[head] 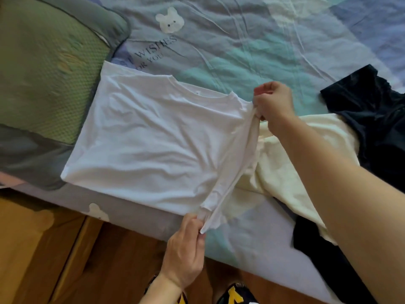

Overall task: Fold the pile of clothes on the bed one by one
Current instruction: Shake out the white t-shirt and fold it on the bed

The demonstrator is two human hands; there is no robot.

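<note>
Here, the white T-shirt [149,137] lies flat on the bed [252,47] in the centre of the frame, collar toward the top and its left side folded square next to the green pillow [43,69]. I hold its right edge as a raised ridge running from the shoulder down to the hem. My right hand [272,102], right of centre, pinches the shoulder end of that ridge; my left hand [186,244], at lower centre, pinches the hem end. Both hands are clenched on cloth, neither is free. Gripping the two ends keeps the fold line taut and straight, so the side panel should turn over onto the body as one strip rather than bunching. I judge the step in hand to be the second lengthwise fold.

Just right of the shirt, a cream garment [291,163] lies spread and unfolded, its edge touching or passing under the lifted ridge; I cannot tell which. Black clothing [372,115] lies beyond it at the right edge of the frame, more at lower right. These remain to be folded. The cream garment may drag along if the ridge snags it. The hem sits at the bed's near edge, above the wooden floor [109,270].
</note>
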